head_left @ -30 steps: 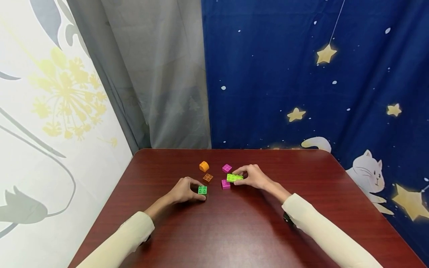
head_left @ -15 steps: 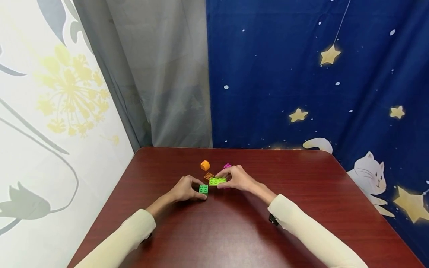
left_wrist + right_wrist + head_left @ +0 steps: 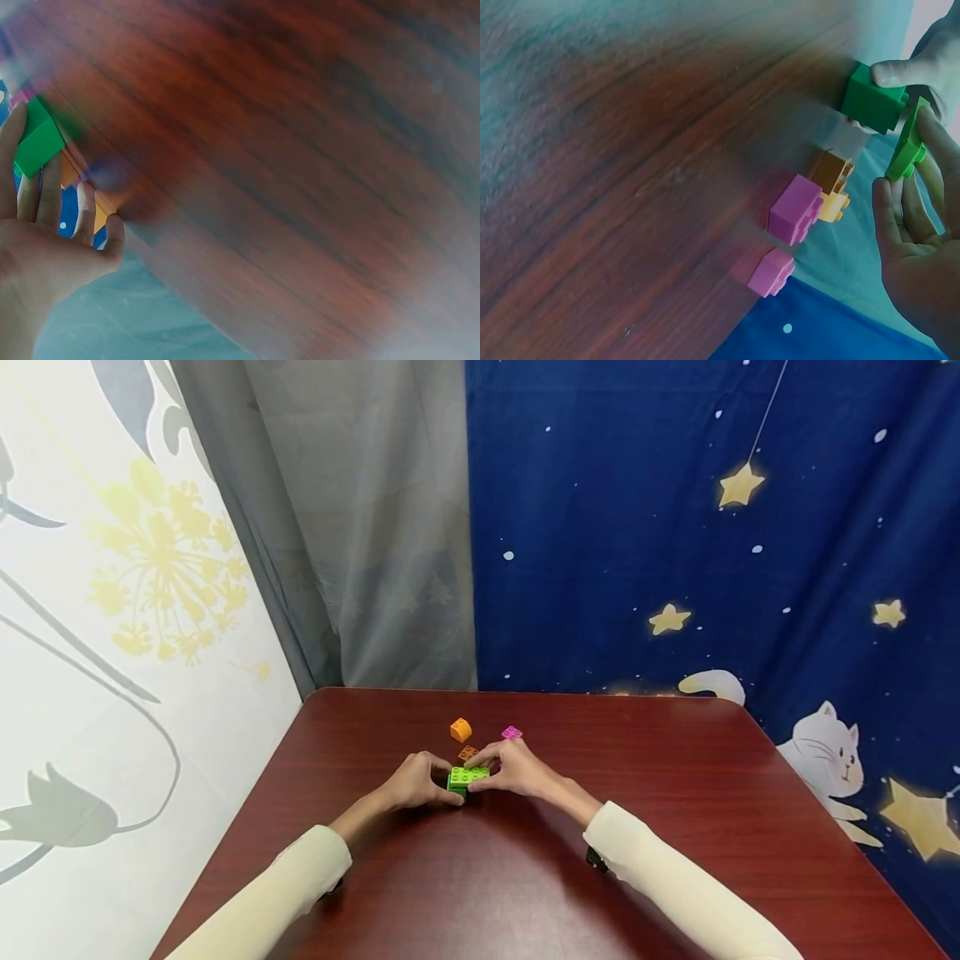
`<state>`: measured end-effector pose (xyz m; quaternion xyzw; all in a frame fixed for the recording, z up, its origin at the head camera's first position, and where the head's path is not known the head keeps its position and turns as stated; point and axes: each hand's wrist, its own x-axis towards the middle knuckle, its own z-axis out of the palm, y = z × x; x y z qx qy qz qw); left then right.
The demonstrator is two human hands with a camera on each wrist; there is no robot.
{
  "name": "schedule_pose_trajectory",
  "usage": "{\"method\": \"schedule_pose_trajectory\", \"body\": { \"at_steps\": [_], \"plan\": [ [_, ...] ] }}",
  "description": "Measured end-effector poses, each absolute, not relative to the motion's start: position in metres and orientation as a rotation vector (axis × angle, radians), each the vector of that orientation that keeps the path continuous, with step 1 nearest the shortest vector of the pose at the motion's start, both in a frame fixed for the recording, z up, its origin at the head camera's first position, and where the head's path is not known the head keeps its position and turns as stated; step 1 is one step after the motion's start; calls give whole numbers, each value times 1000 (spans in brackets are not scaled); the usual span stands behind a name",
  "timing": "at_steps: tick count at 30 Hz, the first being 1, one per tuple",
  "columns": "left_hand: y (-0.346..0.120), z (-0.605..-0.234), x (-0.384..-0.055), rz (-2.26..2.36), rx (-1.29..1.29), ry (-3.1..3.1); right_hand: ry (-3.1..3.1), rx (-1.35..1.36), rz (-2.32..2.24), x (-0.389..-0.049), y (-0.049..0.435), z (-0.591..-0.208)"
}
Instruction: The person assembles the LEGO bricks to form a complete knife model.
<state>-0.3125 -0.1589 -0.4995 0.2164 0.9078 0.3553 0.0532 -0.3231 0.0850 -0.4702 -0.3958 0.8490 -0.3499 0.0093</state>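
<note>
Lime plate pinched in right hand, atop left hand's gripped green brick.

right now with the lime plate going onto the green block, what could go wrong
The right hand holds the lime plate over the green block, which the left hand grips. Since the plate is longer than the block, its overhanging end might tip when pressed.

The brown brick and pink bricks lie close behind, so the right hand could knock them.
</note>
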Motion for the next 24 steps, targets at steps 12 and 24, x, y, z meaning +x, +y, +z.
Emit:
{"method": "schedule_pose_trajectory", "body": {
  "at_steps": [12,24],
  "plan": [
    [-160,-502,-313,1067,703,2772,2666,-1312,-1091,-320,70,-475],
    [-159,-499,-313,1069,746,2776,2718,-1378,-1056,-323,60,-477]
  ]
}}
